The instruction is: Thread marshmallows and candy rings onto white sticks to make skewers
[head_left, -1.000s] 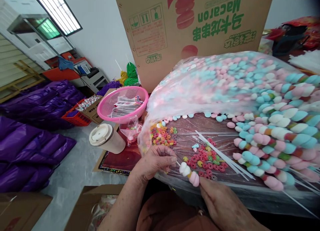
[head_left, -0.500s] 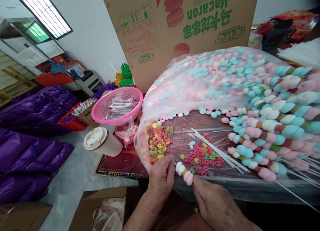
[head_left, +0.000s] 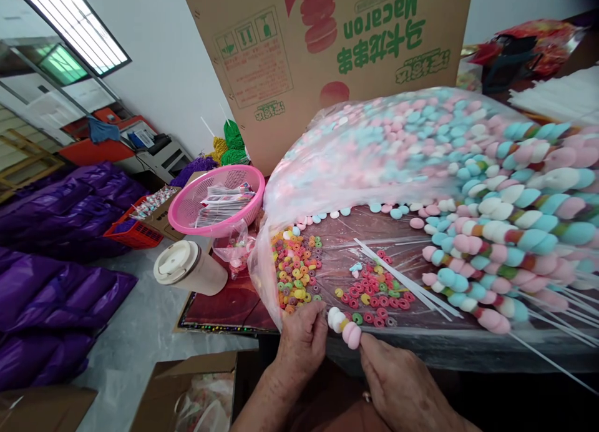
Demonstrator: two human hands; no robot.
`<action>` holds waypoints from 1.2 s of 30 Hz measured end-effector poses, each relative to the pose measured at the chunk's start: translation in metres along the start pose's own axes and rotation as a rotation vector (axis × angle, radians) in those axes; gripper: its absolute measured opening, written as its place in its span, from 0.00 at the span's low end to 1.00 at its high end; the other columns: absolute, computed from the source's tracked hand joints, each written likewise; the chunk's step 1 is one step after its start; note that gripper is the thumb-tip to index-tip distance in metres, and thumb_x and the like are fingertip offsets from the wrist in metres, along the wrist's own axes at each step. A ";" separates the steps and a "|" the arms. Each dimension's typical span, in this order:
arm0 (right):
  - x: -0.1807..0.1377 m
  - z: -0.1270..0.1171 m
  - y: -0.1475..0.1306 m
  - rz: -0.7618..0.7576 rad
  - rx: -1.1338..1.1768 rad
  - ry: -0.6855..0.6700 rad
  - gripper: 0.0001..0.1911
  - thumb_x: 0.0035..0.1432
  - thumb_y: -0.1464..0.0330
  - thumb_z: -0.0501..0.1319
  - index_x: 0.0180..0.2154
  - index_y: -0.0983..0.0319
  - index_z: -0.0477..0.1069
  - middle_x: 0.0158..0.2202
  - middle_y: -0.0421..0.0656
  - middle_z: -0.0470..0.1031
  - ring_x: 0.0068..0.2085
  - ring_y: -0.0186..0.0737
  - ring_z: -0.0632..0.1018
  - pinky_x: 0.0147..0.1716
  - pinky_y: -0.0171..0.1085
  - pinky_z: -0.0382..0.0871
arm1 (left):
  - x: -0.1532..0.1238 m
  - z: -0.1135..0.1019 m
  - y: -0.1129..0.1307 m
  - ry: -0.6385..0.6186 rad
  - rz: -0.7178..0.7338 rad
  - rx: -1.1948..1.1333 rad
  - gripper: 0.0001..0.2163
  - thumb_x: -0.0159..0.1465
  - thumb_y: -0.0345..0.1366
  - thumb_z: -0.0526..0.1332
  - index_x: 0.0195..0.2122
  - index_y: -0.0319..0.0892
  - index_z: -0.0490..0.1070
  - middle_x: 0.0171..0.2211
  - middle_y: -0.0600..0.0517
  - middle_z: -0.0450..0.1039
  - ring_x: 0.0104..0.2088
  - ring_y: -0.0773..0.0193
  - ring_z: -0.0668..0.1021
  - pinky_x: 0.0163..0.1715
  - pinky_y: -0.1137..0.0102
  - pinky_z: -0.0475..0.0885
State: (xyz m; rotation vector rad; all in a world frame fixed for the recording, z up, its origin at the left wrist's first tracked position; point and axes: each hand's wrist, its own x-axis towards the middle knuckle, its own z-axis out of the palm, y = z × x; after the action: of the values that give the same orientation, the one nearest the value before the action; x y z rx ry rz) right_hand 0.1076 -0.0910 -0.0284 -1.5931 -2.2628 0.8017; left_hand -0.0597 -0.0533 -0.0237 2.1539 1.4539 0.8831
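Left hand [head_left: 303, 335] pinching the white tip and right hand [head_left: 397, 377] gripping the pink end, a skewer of sweets [head_left: 344, 326] spans between them, nearer than the scattered rings [head_left: 359, 289].

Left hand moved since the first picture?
Yes: the left hand has drawn back from the yellow-orange ring pile, down and slightly right in view.

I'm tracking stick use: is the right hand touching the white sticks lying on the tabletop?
Apart: the head view shows the table's front edge between the right hand and the white sticks.
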 end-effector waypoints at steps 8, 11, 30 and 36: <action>0.005 -0.001 0.003 0.037 0.056 0.055 0.15 0.56 0.76 0.43 0.32 0.62 0.68 0.26 0.45 0.76 0.26 0.40 0.76 0.23 0.34 0.59 | -0.003 0.004 0.013 -0.013 -0.025 -0.173 0.10 0.61 0.30 0.51 0.41 0.39 0.68 0.31 0.49 0.75 0.31 0.66 0.75 0.32 0.74 0.69; 0.009 -0.009 0.012 0.047 0.188 0.222 0.18 0.61 0.67 0.41 0.29 0.61 0.67 0.23 0.44 0.74 0.25 0.38 0.74 0.22 0.33 0.59 | 0.008 -0.012 0.010 0.044 -0.146 -0.085 0.13 0.62 0.32 0.50 0.47 0.40 0.66 0.35 0.48 0.75 0.34 0.65 0.75 0.34 0.72 0.69; 0.005 -0.019 0.010 0.033 0.090 -0.017 0.17 0.58 0.71 0.40 0.28 0.61 0.66 0.26 0.46 0.74 0.27 0.40 0.74 0.26 0.36 0.58 | 0.031 -0.023 0.007 -0.043 -0.795 -0.905 0.11 0.45 0.37 0.67 0.24 0.37 0.66 0.15 0.53 0.71 0.16 0.69 0.70 0.13 0.77 0.63; 0.003 -0.019 0.014 0.009 0.167 0.048 0.15 0.58 0.70 0.44 0.28 0.59 0.67 0.25 0.43 0.74 0.25 0.37 0.73 0.25 0.33 0.59 | 0.041 -0.016 0.004 -0.043 -0.662 -0.855 0.09 0.50 0.36 0.64 0.29 0.39 0.67 0.17 0.54 0.71 0.16 0.69 0.71 0.14 0.76 0.65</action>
State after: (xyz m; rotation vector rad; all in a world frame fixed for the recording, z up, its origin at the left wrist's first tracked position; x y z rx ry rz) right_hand 0.1270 -0.0790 -0.0209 -1.5308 -2.0972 0.9180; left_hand -0.0570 -0.0179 0.0020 0.9809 1.2912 0.9393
